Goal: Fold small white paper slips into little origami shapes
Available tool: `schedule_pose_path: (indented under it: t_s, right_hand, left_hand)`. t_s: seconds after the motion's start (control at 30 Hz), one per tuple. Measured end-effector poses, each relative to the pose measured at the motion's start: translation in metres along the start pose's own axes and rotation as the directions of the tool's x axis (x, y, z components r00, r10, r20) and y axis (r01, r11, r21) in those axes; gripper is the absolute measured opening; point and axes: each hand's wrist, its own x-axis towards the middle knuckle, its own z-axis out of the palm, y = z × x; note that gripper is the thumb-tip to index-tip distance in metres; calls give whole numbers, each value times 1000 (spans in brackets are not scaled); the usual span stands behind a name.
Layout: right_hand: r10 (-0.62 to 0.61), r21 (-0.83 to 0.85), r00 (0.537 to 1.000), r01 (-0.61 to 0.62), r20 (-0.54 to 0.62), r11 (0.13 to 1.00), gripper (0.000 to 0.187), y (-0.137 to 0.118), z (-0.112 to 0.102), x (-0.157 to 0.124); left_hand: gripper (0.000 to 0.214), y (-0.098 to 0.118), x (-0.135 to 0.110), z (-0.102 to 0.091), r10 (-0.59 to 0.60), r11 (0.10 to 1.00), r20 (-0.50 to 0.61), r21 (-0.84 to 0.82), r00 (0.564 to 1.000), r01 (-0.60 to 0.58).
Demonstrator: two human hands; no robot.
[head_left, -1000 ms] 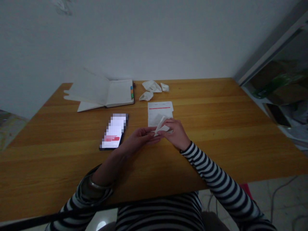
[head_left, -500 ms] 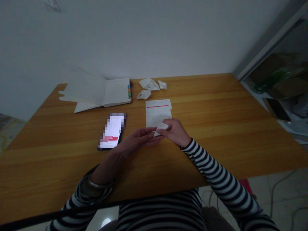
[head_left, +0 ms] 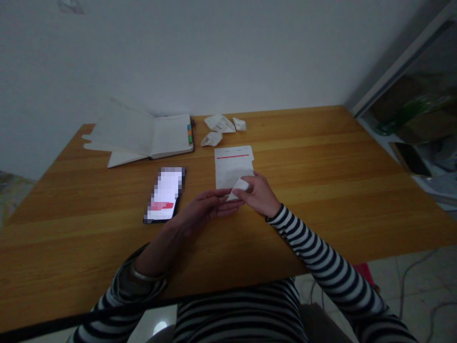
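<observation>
A small folded piece of white paper (head_left: pixel 238 186) is between my two hands above the wooden table. My right hand (head_left: pixel 261 194) pinches its right side between thumb and fingers. From the left, my left hand (head_left: pixel 210 205) supports its lower edge, with the fingers stretched out beneath and partly hidden. Just behind the hands lies a flat sheet of white paper (head_left: pixel 233 164) with a red line near its top; the right hand and folded paper cover its lower edge.
A phone (head_left: pixel 164 193) with a lit screen lies left of the hands. Farther back, an open notebook (head_left: pixel 171 136) with coloured tabs rests by the wall. Several folded white paper pieces (head_left: pixel 219 124) are at the table's back. Shelving with another phone (head_left: pixel 410 159) stands at right.
The folded paper is tipped up a little more in my right fingers. My left thumb has drawn back slightly from it. The view has shifted slightly.
</observation>
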Motion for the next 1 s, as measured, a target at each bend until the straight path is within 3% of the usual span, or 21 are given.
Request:
schedule_pose_path:
  t_s: [0.27, 0.53, 0.67, 0.73, 0.83, 0.93, 1.0]
  right_hand:
    - [5, -16, 999, -6, -47, 1000, 20, 2, 5, -1]
    - [60, -24, 995, -62, -76, 998, 18, 2, 13, -5]
    - [31, -60, 972, -46, -234, 997, 11, 3, 19, -7]
    - [14, -11, 931, -19, -365, 1000, 16, 5, 23, -7]
    - [93, 143, 859, -23, -503, 989, 17, 10, 29, -7]
    - [243, 339, 838, -75, -489, 938, 22, 13, 30, -5]
    - [335, 480, 856, -119, -394, 869, 29, 13, 29, -4]
  left_hand:
    - [35, -9, 7, -1, 69, 985, 26, 155, 997, -72]
    - [45, -19, 12, 2, 162, 964, -114, 229, 980, -132]
    - [58, -23, 14, 9, 268, 944, -178, 243, 947, -221]
    - [65, -24, 14, 12, 342, 924, -201, 253, 918, -288]
    - [68, -23, 12, 15, 433, 887, -232, 280, 871, -366]
    - [64, -22, 10, 18, 482, 860, -249, 321, 840, -398]
    - [62, -21, 10, 19, 502, 845, -259, 350, 825, -404]
